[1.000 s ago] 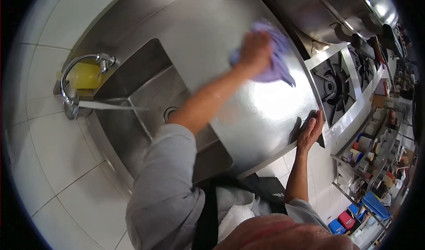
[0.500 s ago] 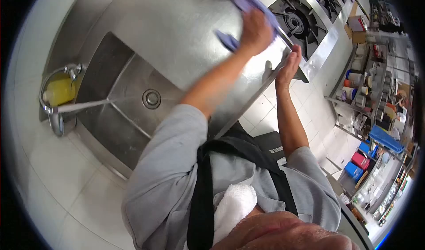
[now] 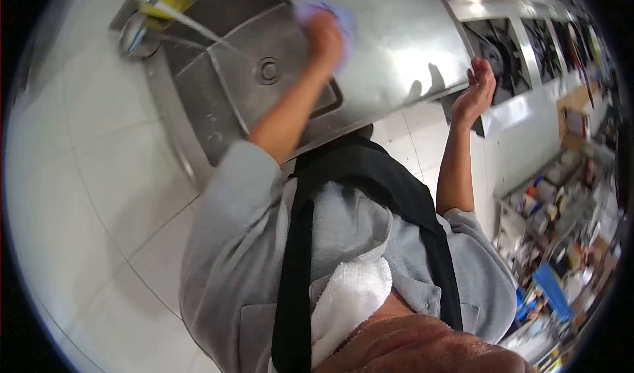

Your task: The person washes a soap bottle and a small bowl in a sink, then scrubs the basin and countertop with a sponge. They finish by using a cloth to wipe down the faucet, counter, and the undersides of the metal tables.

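Left hand (image 3: 325, 37): forearm slants far and right over the sink (image 3: 254, 86), back of hand up. Closed on the purple cloth (image 3: 345, 26), fingers blurred. Cloth is bunched at the sink's right rim, where the desk (image 3: 396, 33) starts; its visible part runs roughly near-far along the hand's right side, with a bit showing far left. Exact long axis unclear, blur. Right hand (image 3: 477, 89): forearm points far, hand open and empty, fingers loosely bent, at the desk's right near corner. Can't tell if it touches the edge.
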`<state>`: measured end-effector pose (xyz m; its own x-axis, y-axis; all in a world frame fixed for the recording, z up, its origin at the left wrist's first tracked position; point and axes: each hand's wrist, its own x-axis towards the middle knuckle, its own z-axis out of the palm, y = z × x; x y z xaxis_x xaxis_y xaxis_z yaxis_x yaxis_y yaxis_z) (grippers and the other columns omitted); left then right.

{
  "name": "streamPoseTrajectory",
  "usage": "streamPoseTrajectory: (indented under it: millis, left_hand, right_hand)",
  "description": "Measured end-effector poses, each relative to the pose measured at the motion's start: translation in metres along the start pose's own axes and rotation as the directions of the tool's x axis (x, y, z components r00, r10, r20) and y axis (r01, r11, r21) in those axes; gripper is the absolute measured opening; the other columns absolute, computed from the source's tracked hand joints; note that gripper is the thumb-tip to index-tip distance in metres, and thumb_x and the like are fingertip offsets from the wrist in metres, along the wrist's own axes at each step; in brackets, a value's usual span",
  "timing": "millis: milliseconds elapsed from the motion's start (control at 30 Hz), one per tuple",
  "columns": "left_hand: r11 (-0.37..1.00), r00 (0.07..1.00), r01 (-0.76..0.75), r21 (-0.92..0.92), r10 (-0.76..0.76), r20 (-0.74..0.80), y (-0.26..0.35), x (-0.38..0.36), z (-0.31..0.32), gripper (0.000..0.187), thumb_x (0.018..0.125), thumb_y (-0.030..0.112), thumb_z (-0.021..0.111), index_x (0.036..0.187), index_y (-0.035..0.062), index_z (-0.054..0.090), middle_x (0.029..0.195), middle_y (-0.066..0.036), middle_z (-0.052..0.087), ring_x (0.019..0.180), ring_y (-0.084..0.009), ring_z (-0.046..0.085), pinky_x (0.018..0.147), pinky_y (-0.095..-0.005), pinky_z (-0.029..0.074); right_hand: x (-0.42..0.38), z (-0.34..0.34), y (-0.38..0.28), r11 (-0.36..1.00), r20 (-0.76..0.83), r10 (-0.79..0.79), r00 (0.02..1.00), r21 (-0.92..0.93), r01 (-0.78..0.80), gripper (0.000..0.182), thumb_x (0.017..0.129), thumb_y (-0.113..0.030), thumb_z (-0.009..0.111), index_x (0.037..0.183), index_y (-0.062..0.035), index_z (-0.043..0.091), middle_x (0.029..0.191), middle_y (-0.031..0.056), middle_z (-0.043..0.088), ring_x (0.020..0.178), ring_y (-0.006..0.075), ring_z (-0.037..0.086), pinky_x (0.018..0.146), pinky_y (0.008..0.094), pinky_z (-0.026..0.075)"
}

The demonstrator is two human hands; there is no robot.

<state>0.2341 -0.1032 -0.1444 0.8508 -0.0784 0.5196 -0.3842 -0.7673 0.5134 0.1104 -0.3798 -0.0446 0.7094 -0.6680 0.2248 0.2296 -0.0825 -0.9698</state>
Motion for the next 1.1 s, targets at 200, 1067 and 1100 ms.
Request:
streamPoseTrajectory:
  millis: [200, 1067, 1100]
  left_hand:
    - [0.892, 0.933, -0.251, -0.376, 0.327, 0.152, 0.048, -0.162, -0.116, 0.024, 0.085, 0.017, 0.051, 0.099, -0.002, 0.056, 0.105, -0.018, 0.055, 0.108, -0.0347, 0.05, 0.096, -0.0492, 0.034]
    - [0.811, 0.256, -0.233, 0.536, -0.48, 0.839, -0.297, -0.076, -0.227, 0.028, 0.075, 0.02, 0.057, 0.096, 0.0068, 0.068, 0.102, -0.01, 0.065, 0.094, -0.0278, 0.061, 0.088, -0.0425, 0.042]
    - [0.843, 0.221, -0.159, 0.514, -0.477, 0.851, -0.299, -0.09, -0.218, 0.028, 0.076, 0.021, 0.056, 0.097, 0.0067, 0.067, 0.101, -0.01, 0.065, 0.093, -0.0269, 0.061, 0.086, -0.0422, 0.043]
  right_hand:
    - [-0.035, 0.144, 0.003, 0.979, 0.613, 0.106, 0.783, 0.074, -0.19, 0.044, 0.094, -0.034, 0.043, 0.116, 0.0038, 0.051, 0.107, 0.016, 0.061, 0.103, 0.0238, 0.057, 0.088, 0.0352, 0.044]
    - [-0.175, 0.555, 0.056, 0.592, 0.908, 0.417, 0.038, -0.239, -0.77, 0.029, 0.089, -0.026, 0.054, 0.108, -0.0046, 0.057, 0.101, 0.0069, 0.06, 0.093, 0.0217, 0.058, 0.083, 0.0371, 0.047]
    - [-0.172, 0.545, 0.064, 0.592, 0.904, 0.423, 0.066, -0.221, -0.775, 0.028, 0.089, -0.024, 0.052, 0.109, -0.0039, 0.057, 0.1, 0.008, 0.061, 0.091, 0.0219, 0.059, 0.082, 0.0373, 0.047]
